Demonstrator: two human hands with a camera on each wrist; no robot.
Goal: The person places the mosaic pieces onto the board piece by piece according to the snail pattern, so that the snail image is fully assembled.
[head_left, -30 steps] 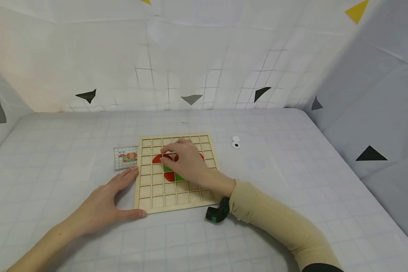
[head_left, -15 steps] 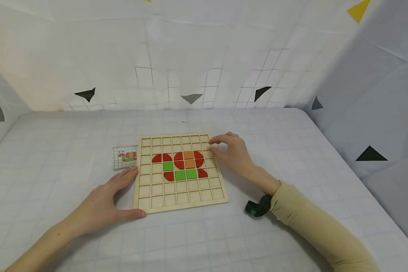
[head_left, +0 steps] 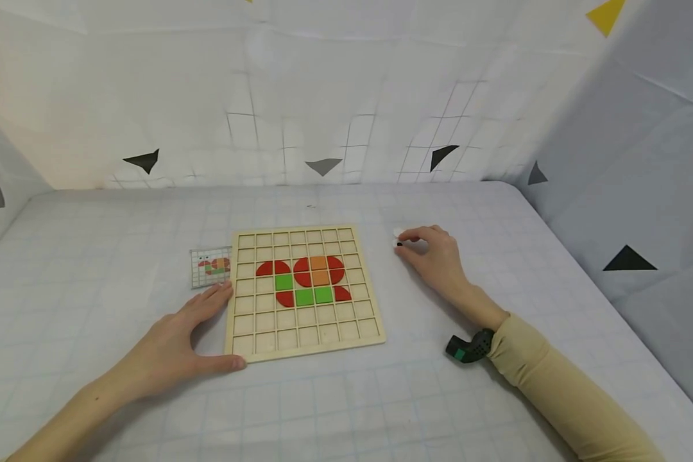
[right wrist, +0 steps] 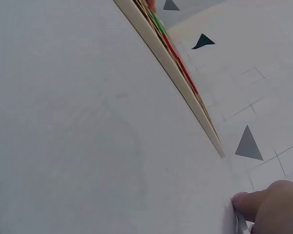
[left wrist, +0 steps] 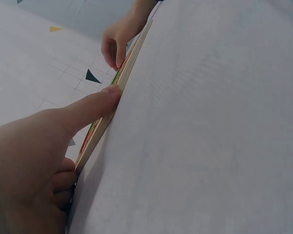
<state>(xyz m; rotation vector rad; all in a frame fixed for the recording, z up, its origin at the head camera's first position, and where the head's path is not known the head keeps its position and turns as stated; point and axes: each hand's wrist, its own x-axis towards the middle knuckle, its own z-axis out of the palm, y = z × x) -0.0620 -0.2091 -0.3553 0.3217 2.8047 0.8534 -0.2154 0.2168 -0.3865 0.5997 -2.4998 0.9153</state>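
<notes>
My left hand (head_left: 173, 350) rests at the left edge of a wooden grid board (head_left: 308, 350), thumb at the near corner and fingers farther up the side. Red quarter-round tiles (head_left: 285, 299), green square tiles (head_left: 305, 296) and orange square tiles (head_left: 320, 277) lie in its cells. Right of the board, my right hand (head_left: 441, 263) pinches a white eye disc (head_left: 396, 244) with a black pupil between thumb and index finger. Its fingertips partly cover the disc. A second white disc (head_left: 398, 232) lies just behind, partly hidden by the index finger.
A small pattern card (head_left: 210, 268) lies left of the board, showing a similar coloured figure on a grid. Everything rests on a white grid-marked table cloth (head_left: 323, 410). White sheeting with dark triangles (head_left: 323, 167) stands behind and at the sides.
My right hand has moved from above the board's tiles to the right, off the board, to the white discs. My left hand stays at the board's left edge.
</notes>
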